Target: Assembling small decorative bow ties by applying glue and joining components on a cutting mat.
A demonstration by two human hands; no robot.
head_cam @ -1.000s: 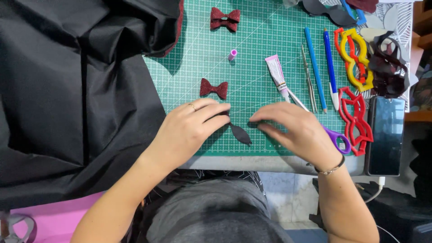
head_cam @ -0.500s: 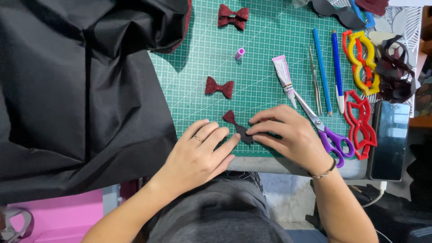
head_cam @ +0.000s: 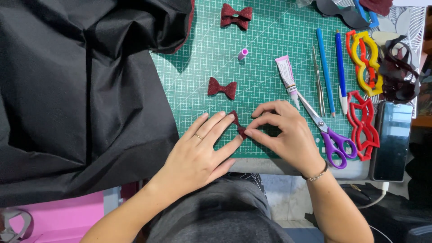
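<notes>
Both hands low on the green gridded cutting mat (head_cam: 270, 67), meeting over a small dark-red glitter piece (head_cam: 237, 122). Right hand (head_cam: 288, 135) pinches its lower end between thumb and forefinger; grip closed on it. Left hand (head_cam: 202, 150) lies flat, fingers extended, fingertips touching the piece's left edge; not closed around anything. Most of the piece is hidden under the fingers, shape hard to make out.

Just right of the right hand: purple-handled scissors (head_cam: 330, 137), blades partly tucked behind the knuckles. Above it: a white-and-pink glue tube (head_cam: 286, 75). Up-left of the pinch: a finished dark-red glitter bow (head_cam: 222, 87). Left of the left hand: black fabric (head_cam: 76, 90) covers the surface, cut off at the frame edge.
</notes>
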